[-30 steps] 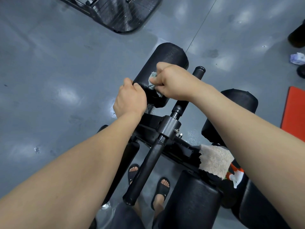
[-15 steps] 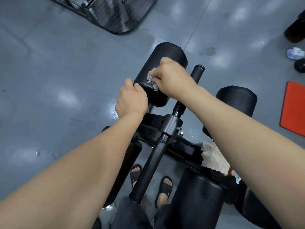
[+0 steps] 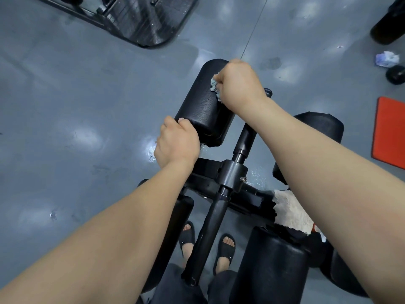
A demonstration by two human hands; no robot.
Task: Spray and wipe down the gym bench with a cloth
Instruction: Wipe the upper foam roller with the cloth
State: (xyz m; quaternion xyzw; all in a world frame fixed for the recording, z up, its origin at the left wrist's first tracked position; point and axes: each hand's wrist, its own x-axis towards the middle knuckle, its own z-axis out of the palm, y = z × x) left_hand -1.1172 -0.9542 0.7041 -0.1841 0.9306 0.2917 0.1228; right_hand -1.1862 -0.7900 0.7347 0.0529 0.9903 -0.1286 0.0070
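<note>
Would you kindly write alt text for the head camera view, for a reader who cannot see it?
Seen from above, the right hand presses a small pale cloth on a black padded roller of a gym bench, while the left hand grips the roller's near end.

Cracked matt black vinyl roller pad (image 3: 202,106), fluffy pale cloth (image 3: 215,87), glossy grey floor (image 3: 76,95).

Cloth (image 3: 215,88) on roller pad (image 3: 205,106), left of the post (image 3: 243,148).
</note>
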